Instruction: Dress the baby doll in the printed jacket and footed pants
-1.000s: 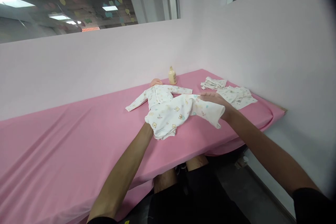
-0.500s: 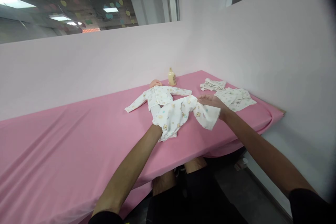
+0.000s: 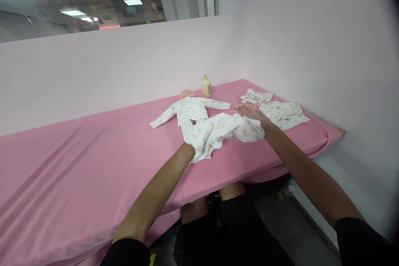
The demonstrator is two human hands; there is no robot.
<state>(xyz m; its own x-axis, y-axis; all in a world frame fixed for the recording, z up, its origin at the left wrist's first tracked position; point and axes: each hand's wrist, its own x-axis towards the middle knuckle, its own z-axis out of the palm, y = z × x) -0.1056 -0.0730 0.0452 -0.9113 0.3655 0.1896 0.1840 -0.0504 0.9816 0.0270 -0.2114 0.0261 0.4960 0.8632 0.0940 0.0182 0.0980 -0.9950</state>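
- The right end of the pants (image 3: 215, 133) has moved since half a second ago: then a flap hanging below the right hand (image 3: 249, 111), it now lies bunched against the right wrist.
- The pants, white with a small print, are at the centre of the frame, above the near part of the pink sheet (image 3: 77, 174).
- The left forearm (image 3: 158, 185) enters their lower left opening; the left hand is covered by cloth, so I cannot tell how its fingers stand.
- The right hand is at their upper right edge, fingers straight and close together, pointing left; I cannot tell whether the thumb pinches cloth.
- Just above the pants, a matching top (image 3: 191, 109) lies with sleeves spread, below a doll's head (image 3: 187, 93).
- A bottle (image 3: 206, 87) stands at upper centre, near the head.
- Two pale cloths, one crumpled (image 3: 256, 96), one flatter (image 3: 284, 114), lie right of centre.
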